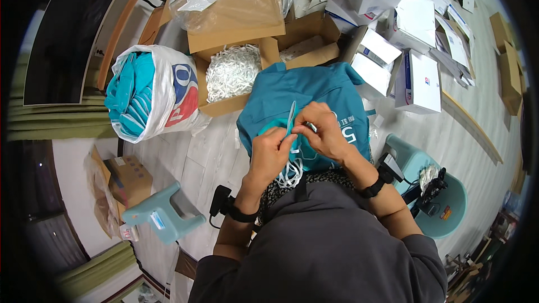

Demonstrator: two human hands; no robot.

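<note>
Teal strap stands pinched between both hands over the teal bag on the person's lap. Left hand has its grip clamped on the strap's lower part; right hand has its grip closed just beside it. White cords hang below the hands.

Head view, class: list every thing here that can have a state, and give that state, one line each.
Left hand: closed, pinching the teal strap.
Right hand: closed, fingers pinched on the same strap.
Teal strap: held upright between both hands.
Teal bag: lying in the lap, under the hands.
Cardboard box: open, full of white cords.
White sack: open, stuffed with teal fabric.
Small teal stool: upright on the floor.
</note>
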